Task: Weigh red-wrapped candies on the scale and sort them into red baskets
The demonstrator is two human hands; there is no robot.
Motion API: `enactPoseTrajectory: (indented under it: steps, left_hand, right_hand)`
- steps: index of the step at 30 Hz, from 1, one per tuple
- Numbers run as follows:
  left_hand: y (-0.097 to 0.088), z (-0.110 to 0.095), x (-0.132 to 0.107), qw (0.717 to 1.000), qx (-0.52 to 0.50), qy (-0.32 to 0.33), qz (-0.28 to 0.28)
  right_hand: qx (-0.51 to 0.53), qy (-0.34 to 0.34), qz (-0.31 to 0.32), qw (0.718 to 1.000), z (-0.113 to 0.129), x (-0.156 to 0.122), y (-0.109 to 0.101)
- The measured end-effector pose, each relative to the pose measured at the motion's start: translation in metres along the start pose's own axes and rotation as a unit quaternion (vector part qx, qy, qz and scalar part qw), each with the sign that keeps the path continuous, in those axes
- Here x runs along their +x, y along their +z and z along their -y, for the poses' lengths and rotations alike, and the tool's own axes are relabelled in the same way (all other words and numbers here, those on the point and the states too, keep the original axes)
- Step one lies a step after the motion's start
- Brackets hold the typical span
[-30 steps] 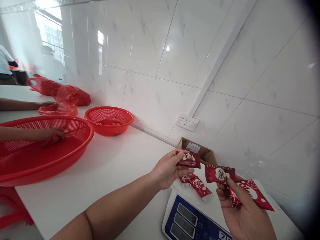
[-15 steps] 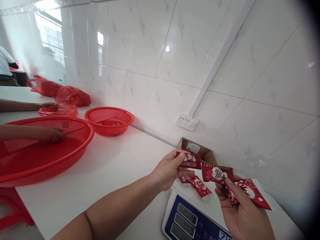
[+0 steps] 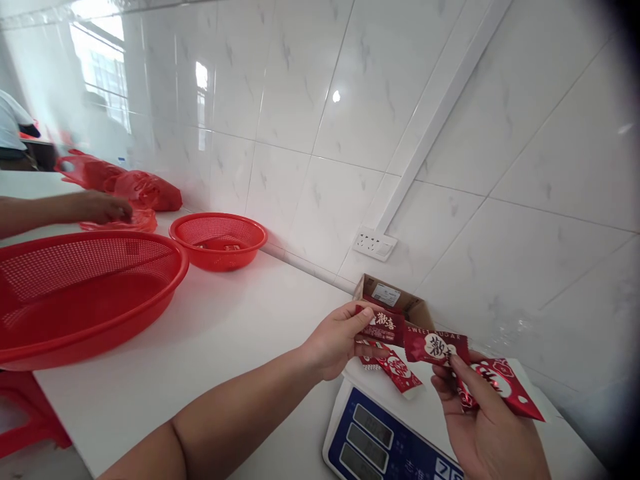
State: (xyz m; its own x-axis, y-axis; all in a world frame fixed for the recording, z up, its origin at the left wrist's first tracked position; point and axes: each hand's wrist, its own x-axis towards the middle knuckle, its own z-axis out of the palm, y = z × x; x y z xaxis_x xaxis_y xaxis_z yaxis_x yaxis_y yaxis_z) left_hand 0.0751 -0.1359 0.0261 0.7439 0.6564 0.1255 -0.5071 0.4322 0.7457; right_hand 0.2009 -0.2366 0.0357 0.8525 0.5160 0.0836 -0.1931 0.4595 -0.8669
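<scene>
Edge to edge: your left hand (image 3: 335, 343), thumb pressed onto the fingers, pinches one maroon packet (image 3: 389, 327), while your right hand (image 3: 493, 427), half curled, grips the "Sweet Sugar" packet (image 3: 435, 347) along with a bright red packet (image 3: 513, 388). The gap between the two maroon ones — visible a second ago — has all but closed, which seems to put both printed faces side by side in your view. They hang above the scale (image 3: 367, 430), where more red packets (image 3: 399, 371) lie, near an open cardboard box (image 3: 417, 313). At left, a co-worker's hand (image 3: 103, 207) now shows above a crumpled red bag (image 3: 143, 221) rather than inside the large red basket (image 3: 177, 270).
</scene>
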Motion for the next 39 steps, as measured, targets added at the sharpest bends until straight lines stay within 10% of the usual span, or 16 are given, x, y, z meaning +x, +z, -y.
enactPoseTrajectory:
  steps: [15,25,39]
  left_hand:
    - [0.011,0.01,-0.01,0.994,0.046,0.006,0.101]
    - [0.009,0.002,-0.003,0.999,-0.012,0.026,-0.041]
    - [0.009,0.007,-0.003,0.999,-0.015,-0.001,-0.034]
  right_hand:
    - [-0.019,0.041,0.049,0.998,-0.006,-0.017,0.015]
    - [-0.002,0.037,0.06,0.998,-0.003,-0.011,0.005]
    - [-0.012,0.012,0.041,0.999,-0.007,-0.011,0.008]
